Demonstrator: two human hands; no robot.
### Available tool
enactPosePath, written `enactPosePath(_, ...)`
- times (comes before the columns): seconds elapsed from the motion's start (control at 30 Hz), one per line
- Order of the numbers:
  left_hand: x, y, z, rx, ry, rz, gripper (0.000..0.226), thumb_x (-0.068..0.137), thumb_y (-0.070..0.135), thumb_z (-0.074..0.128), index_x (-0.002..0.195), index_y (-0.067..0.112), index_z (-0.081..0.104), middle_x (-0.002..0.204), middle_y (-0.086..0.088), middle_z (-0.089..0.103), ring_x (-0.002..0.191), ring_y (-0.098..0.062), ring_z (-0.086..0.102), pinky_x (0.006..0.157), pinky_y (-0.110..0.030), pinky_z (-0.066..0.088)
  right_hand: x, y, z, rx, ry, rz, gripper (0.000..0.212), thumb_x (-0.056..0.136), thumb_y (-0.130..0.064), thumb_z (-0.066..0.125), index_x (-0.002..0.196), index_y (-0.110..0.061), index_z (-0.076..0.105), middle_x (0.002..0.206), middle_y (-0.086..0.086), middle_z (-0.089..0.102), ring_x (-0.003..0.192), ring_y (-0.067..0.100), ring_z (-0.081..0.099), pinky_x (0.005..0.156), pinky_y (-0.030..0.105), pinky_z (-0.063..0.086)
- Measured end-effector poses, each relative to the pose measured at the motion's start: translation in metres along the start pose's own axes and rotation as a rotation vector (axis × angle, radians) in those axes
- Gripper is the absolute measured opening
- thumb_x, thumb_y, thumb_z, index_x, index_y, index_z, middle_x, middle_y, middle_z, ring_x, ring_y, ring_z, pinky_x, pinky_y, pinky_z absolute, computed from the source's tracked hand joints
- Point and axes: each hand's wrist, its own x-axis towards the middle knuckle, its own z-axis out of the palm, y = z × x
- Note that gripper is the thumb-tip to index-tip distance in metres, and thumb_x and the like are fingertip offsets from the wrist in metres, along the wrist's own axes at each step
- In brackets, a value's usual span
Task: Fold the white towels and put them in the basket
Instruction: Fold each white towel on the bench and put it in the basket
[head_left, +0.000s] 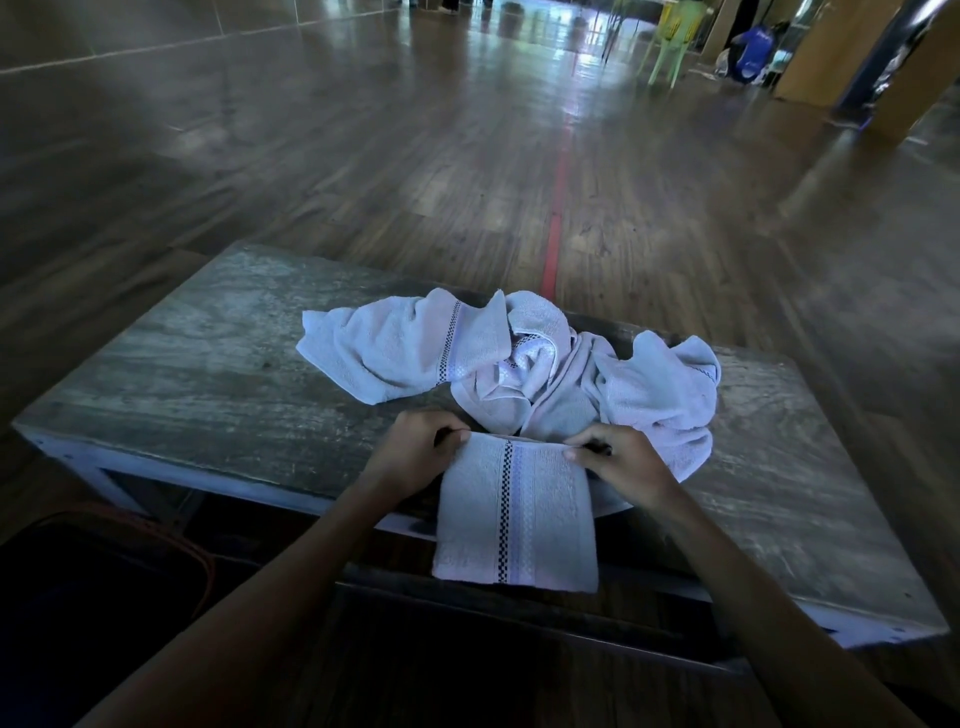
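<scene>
Wooden floor (467, 156) all around, glossy, with one red line (556, 208) running from the table's far edge toward 12 o'clock. One worn grey table (208, 353) across the lower middle, long side left to right. At 7 o'clock, below the table's near-left corner, one dark container with an orange rim (171, 540), possibly the basket, too dim to tell.

On the table, toward 12 o'clock from the hands, one crumpled heap of white towels (519, 358); looks like three, though folds tangle and the count is unsure. Leftmost towel (384, 353) spread toward 10 o'clock with a checkered stripe showing; rightmost towel (665, 384) bunched at 2 o'clock, touching the right hand's far side.

One folded towel (514, 509) separate from the heap, held at the table's near edge, hanging down over it toward 6 o'clock, one black-and-white checkered stripe running down its middle. Directly between the two hands, top edge level with the knuckles.

Two bare hands, one at each top corner. Left hand (415, 457) at 9 o'clock of the towel, curled, thumb and fingers pinching the upper left corner. Right hand (618, 462) at 3 o'clock, likewise pinching the upper right corner, thumb on the near face. Forearms coming in from 7 and 5 o'clock.
</scene>
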Motion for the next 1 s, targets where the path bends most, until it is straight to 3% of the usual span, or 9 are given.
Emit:
enactPosePath(0.23, 0.000, 0.004, 0.003, 0.050, 0.037, -0.063, 0.012, 0.090, 0.022, 0.058, 0.084, 0.015, 0.065, 0.071, 0.009, 0.061, 0.063, -0.008, 0.053, 0.057, -0.030, 0.042, 0.001, 0.001, 0.004, -0.047, 0.081, -0.028, 0.005, 0.089, -0.014, 0.062, 0.087, -0.015, 0.066, 0.086, -0.007, 0.068, 0.086, 0.009, 0.062, 0.075, 0.014, 0.044)
enactPosePath(0.4, 0.003, 0.006, 0.008, 0.217, -0.015, -0.090, 0.021, 0.094, 0.031, 0.050, 0.088, 0.014, 0.061, 0.086, 0.002, 0.062, 0.077, -0.017, 0.056, 0.060, -0.031, 0.042, 0.001, 0.001, 0.009, -0.138, 0.091, -0.026, 0.011, 0.093, -0.014, 0.056, 0.091, -0.007, 0.064, 0.083, 0.000, 0.065, 0.079, 0.014, 0.059, 0.066, 0.009, 0.039)
enactPosePath(0.53, 0.007, 0.005, 0.009, 0.221, -0.048, -0.141, 0.014, 0.090, 0.029, 0.053, 0.084, 0.019, 0.061, 0.090, 0.003, 0.062, 0.084, -0.019, 0.059, 0.066, -0.033, 0.047, 0.003, 0.001, 0.011, -0.205, 0.066, -0.033, 0.008, 0.092, -0.013, 0.057, 0.087, -0.009, 0.062, 0.082, 0.000, 0.060, 0.078, 0.013, 0.056, 0.068, 0.019, 0.039)
enactPosePath(0.63, 0.005, 0.011, 0.008, 0.401, 0.023, 0.108, 0.015, 0.082, 0.021, 0.050, 0.086, 0.018, 0.064, 0.091, 0.000, 0.062, 0.086, -0.022, 0.060, 0.072, -0.035, 0.045, 0.001, -0.004, 0.013, -0.310, 0.161, -0.100, 0.011, 0.085, -0.013, 0.065, 0.082, -0.017, 0.055, 0.083, -0.007, 0.049, 0.071, 0.008, 0.051, 0.066, 0.026, 0.043)
enactPosePath(0.7, 0.000, 0.013, 0.008, 0.491, 0.023, 0.283, 0.024, 0.077, 0.021, 0.046, 0.080, 0.021, 0.070, 0.084, 0.005, 0.067, 0.079, -0.019, 0.065, 0.074, -0.033, 0.038, -0.002, -0.009, 0.014, -0.432, 0.197, -0.181, 0.011, 0.081, -0.011, 0.069, 0.078, -0.016, 0.060, 0.083, -0.008, 0.051, 0.070, 0.011, 0.055, 0.064, 0.029, 0.047)
enactPosePath(0.8, -0.010, 0.016, 0.004, 0.479, -0.042, 0.228, 0.036, 0.078, 0.027, 0.041, 0.091, 0.025, 0.074, 0.094, 0.008, 0.073, 0.085, -0.011, 0.069, 0.078, -0.030, 0.037, -0.009, -0.013, 0.015, -0.646, 0.193, -0.321, 0.006, 0.079, -0.007, 0.069, 0.079, -0.012, 0.071, 0.081, 0.001, 0.061, 0.076, 0.023, 0.062, 0.068, 0.038, 0.053)
enactPosePath(0.87, -0.019, 0.019, 0.005, 0.469, -0.078, 0.168, 0.046, 0.081, 0.036, 0.034, 0.107, 0.022, 0.070, 0.111, 0.002, 0.070, 0.098, -0.012, 0.067, 0.086, -0.034, 0.041, -0.017, -0.022, 0.016, -0.781, 0.132, -0.264, 0.016, 0.090, -0.018, 0.058, 0.097, -0.013, 0.071, 0.094, 0.003, 0.062, 0.093, 0.027, 0.060, 0.081, 0.040, 0.048)
enactPosePath(0.93, -0.031, 0.023, 0.014, 0.539, -0.126, 0.131, 0.056, 0.084, 0.045, 0.031, 0.121, 0.014, 0.061, 0.128, -0.006, 0.062, 0.113, -0.019, 0.061, 0.093, -0.043, 0.042, -0.029, -0.032, 0.020, -0.856, 0.031, -0.089, 0.042, 0.099, -0.040, 0.034, 0.115, -0.013, 0.061, 0.115, 0.004, 0.055, 0.112, 0.025, 0.047, 0.094, 0.039, 0.036)
enactPosePath(1.0, -0.041, 0.025, 0.023, 0.624, -0.151, 0.096, 0.060, 0.089, 0.047, 0.032, 0.128, 0.008, 0.056, 0.134, -0.010, 0.056, 0.120, -0.025, 0.056, 0.096, -0.046, 0.044, -0.041, -0.041, 0.030, -0.896, -0.034, 0.019, 0.073, 0.090, -0.061, 0.009, 0.129, -0.012, 0.047, 0.130, 0.006, 0.045, 0.123, 0.025, 0.038, 0.101, 0.042, 0.030)
